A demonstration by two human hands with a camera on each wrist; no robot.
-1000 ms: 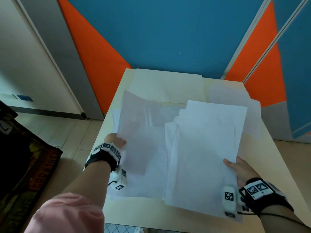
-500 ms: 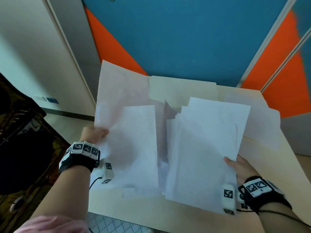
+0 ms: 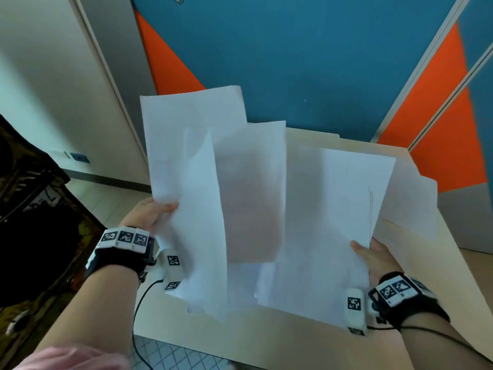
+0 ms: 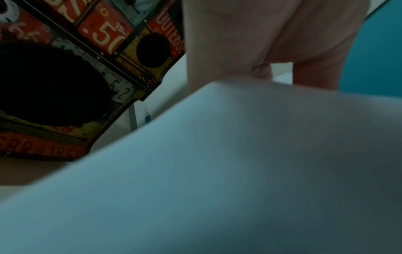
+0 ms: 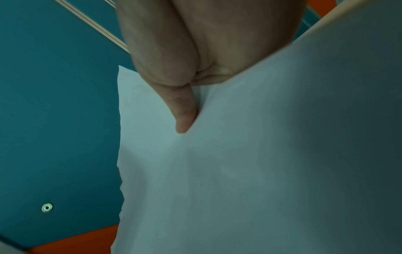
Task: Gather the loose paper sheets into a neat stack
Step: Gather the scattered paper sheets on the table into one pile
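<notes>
White paper sheets fill the middle of the head view, above a beige table (image 3: 306,343). My left hand (image 3: 157,213) grips the left edge of a lifted bundle of sheets (image 3: 197,161) that stands tilted up off the table, its sheets fanned and uneven. My right hand (image 3: 365,252) pinches the right edge of a second bundle (image 3: 328,222), thumb on top. The right wrist view shows that thumb (image 5: 185,110) pressing into the paper (image 5: 261,171). In the left wrist view, paper (image 4: 217,171) covers most of the frame below my left hand (image 4: 250,43).
More loose sheets (image 3: 410,198) lie on the table's far right, one by the back edge (image 3: 312,137). A blue and orange wall (image 3: 306,54) stands behind the table. A dark printed cabinet (image 3: 32,222) stands to the left, tiled floor below.
My left hand has lifted its sheets up off the table and swung them upright toward the right bundle. The right hand has kept its hold and barely moved.
</notes>
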